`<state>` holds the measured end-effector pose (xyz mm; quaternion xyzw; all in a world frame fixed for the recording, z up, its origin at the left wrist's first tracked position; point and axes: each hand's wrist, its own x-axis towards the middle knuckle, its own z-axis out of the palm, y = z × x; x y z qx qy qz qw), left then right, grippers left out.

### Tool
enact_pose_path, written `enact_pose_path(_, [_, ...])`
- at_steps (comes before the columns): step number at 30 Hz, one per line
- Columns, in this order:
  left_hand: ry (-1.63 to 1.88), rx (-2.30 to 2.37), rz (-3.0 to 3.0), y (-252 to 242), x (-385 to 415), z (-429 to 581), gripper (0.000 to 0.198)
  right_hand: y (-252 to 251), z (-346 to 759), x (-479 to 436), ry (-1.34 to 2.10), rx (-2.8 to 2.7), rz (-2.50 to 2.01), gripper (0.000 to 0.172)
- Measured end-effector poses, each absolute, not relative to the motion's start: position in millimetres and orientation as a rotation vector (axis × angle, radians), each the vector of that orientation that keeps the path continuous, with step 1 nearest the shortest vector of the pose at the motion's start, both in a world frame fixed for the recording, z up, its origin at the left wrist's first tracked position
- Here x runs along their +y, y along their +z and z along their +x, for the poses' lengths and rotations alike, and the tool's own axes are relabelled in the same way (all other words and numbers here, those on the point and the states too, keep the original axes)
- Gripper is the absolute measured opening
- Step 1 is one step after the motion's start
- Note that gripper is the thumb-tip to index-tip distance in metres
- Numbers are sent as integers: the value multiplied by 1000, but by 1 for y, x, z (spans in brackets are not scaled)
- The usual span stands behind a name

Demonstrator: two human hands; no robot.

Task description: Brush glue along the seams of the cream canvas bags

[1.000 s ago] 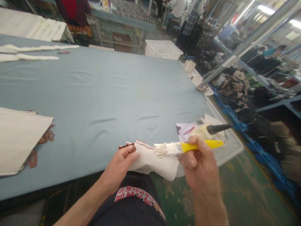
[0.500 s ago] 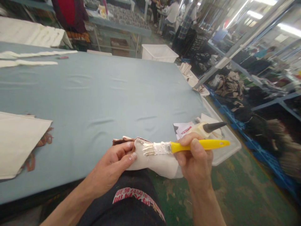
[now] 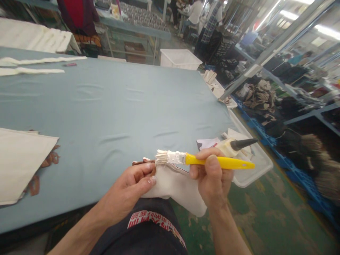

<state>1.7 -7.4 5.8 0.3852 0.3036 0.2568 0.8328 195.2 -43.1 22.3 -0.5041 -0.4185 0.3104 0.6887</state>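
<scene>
A cream fabric piece [image 3: 177,186] with a brown edge hangs over the front edge of the table. My left hand [image 3: 134,180] pinches its left end between thumb and fingers; white smears mark the fingertips. In my right hand [image 3: 214,175] is a yellow-handled paintbrush [image 3: 225,163], held level and pointing left. The bristles and ferrule are caked with white paste. Its bristle tip lies against the fabric's upper edge, just right of my left fingers. Behind the right hand sits a cream container [image 3: 227,147] with a black handle-like part sticking out of it.
Pale blue sheeting covers the table [image 3: 127,102]. Cream panels [image 3: 23,164] with brown strap pieces [image 3: 51,157] lie at the left. A clear plastic bin [image 3: 257,170] is beside the right edge, and a white crate [image 3: 180,59] stands beyond. Other people work in the background.
The brush has moved up and slightly left, from the fabric's face to its upper edge. The fabric's right end has dropped lower. My left hand keeps its hold.
</scene>
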Motion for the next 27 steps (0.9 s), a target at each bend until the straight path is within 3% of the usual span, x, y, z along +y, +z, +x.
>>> enact_pose_path(21, [547,682,784,-6,8,-1,35,20,201,-34,553,-906,-1190,31])
enact_pose_path(27, [525,712,757,-4,12,-1,38,14,209,-44,574,-1146,-1152,25])
